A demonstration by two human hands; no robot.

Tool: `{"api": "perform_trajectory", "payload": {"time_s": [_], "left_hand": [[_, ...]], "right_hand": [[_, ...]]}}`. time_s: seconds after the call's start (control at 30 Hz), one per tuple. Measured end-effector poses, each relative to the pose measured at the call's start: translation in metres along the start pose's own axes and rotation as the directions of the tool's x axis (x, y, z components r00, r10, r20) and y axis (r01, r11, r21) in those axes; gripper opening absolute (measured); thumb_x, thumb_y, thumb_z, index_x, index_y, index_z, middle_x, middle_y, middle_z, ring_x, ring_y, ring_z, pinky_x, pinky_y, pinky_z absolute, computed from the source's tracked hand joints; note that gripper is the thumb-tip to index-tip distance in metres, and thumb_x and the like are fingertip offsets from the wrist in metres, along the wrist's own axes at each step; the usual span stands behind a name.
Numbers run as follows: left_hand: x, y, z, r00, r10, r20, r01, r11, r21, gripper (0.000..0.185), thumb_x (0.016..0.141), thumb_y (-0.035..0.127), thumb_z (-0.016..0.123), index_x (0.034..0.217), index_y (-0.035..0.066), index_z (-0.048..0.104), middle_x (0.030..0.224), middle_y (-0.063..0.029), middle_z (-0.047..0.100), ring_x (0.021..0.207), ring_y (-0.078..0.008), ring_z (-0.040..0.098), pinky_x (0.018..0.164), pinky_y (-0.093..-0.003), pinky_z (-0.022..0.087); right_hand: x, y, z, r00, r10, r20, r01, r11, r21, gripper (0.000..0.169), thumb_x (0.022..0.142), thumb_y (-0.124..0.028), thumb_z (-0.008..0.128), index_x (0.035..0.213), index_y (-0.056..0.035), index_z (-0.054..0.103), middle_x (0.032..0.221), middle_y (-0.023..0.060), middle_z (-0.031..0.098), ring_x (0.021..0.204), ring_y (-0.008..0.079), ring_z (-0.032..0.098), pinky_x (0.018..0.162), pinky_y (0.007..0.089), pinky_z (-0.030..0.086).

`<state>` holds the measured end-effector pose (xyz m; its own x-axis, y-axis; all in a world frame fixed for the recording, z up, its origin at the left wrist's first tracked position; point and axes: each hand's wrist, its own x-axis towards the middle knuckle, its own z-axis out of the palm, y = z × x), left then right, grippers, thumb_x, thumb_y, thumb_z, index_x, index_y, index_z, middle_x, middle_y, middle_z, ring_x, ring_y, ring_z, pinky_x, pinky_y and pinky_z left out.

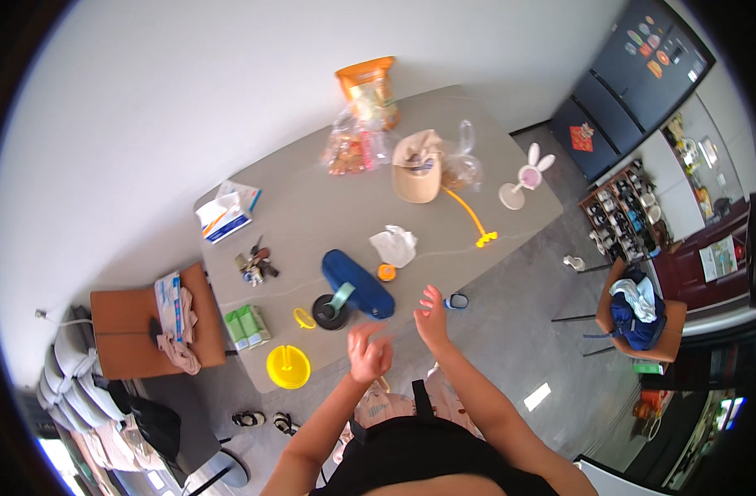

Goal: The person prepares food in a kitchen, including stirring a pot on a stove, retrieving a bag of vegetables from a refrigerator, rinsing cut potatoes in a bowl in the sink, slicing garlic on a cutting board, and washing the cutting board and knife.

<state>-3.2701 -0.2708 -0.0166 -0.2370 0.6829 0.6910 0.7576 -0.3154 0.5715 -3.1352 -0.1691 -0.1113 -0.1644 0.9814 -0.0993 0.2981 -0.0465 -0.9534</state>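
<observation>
My left hand (369, 352), slightly blurred, is raised near the table's front edge with its fingers apart and nothing in them. To its right my right hand (431, 316) is also empty, fingers spread and partly curled. Just beyond them on the grey table (316, 211) lies a long dark blue case (358, 284). A black round lid with a light green strap (331, 310) touches the case's near left side. A crumpled white tissue (395, 245) and a small orange round item (386, 272) lie past the case. A small yellow ring (304, 318) and a yellow round lid (288, 367) are to the left.
Farther off are a beige cap (417, 173), an orange snack bag (370, 93), plastic bags (347, 146) and a rabbit-eared stand (520, 180). Keys (256, 265), a tissue pack (224, 217) and green cartons (248, 327) lie left. Brown chairs (124, 328) flank the table.
</observation>
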Motion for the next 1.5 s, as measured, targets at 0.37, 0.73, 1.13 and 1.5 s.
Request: {"api": "perform_trajectory", "payload": {"time_s": [0.37, 0.73, 1.13, 1.5], "left_hand": [[0.050, -0.135, 0.269, 0.490, -0.851, 0.187, 0.506, 0.453, 0.735, 0.049, 0.080, 0.016, 0.049, 0.128, 0.017, 0.042, 0.139, -0.0190, 0.026, 0.115, -0.0312, 0.042, 0.092, -0.0442, 0.036], [0.135, 0.088, 0.444, 0.474, -0.796, 0.377, 0.824, 0.250, -0.509, 0.019, 0.076, 0.001, 0.063, 0.092, 0.006, 0.053, 0.085, -0.0026, 0.058, 0.072, -0.0103, 0.057, 0.058, -0.0245, 0.046], [0.301, 0.173, 0.733, 0.515, 0.191, 0.836, 0.371, 0.829, -0.418, 0.027, 0.071, 0.021, 0.064, 0.096, 0.010, 0.063, 0.109, -0.0067, 0.059, 0.103, -0.0289, 0.050, 0.082, -0.0376, 0.040], [0.448, 0.180, 1.007, 0.618, -0.129, 0.775, 0.573, 0.749, -0.332, 0.026, 0.078, 0.021, 0.063, 0.101, 0.008, 0.061, 0.109, -0.0066, 0.059, 0.091, -0.0168, 0.059, 0.067, -0.0258, 0.045]], "right_hand": [[0.048, 0.072, -0.249, 0.984, 0.106, -0.143, -0.110, 0.994, -0.015, 0.049, 0.072, 0.001, 0.053, 0.119, -0.0065, 0.042, 0.108, 0.0116, 0.054, 0.086, 0.0186, 0.056, 0.068, 0.0277, 0.047], [0.171, 0.066, -0.427, 0.952, 0.301, 0.060, -0.285, 0.796, 0.534, 0.029, 0.087, -0.015, 0.052, 0.114, -0.0062, 0.050, 0.107, 0.0081, 0.055, 0.091, 0.0157, 0.055, 0.076, 0.0282, 0.046], [0.418, 0.069, -0.605, 0.900, 0.428, 0.083, -0.289, 0.442, 0.849, 0.028, 0.086, -0.007, 0.052, 0.112, 0.0022, 0.052, 0.096, 0.0085, 0.059, 0.083, 0.0180, 0.059, 0.070, 0.0283, 0.049], [0.651, 0.136, -0.864, 0.808, 0.550, -0.209, -0.097, 0.476, 0.874, 0.019, 0.079, -0.006, 0.039, 0.089, -0.0031, 0.056, 0.069, 0.0083, 0.054, 0.056, 0.0157, 0.053, 0.043, 0.0267, 0.041]]}}
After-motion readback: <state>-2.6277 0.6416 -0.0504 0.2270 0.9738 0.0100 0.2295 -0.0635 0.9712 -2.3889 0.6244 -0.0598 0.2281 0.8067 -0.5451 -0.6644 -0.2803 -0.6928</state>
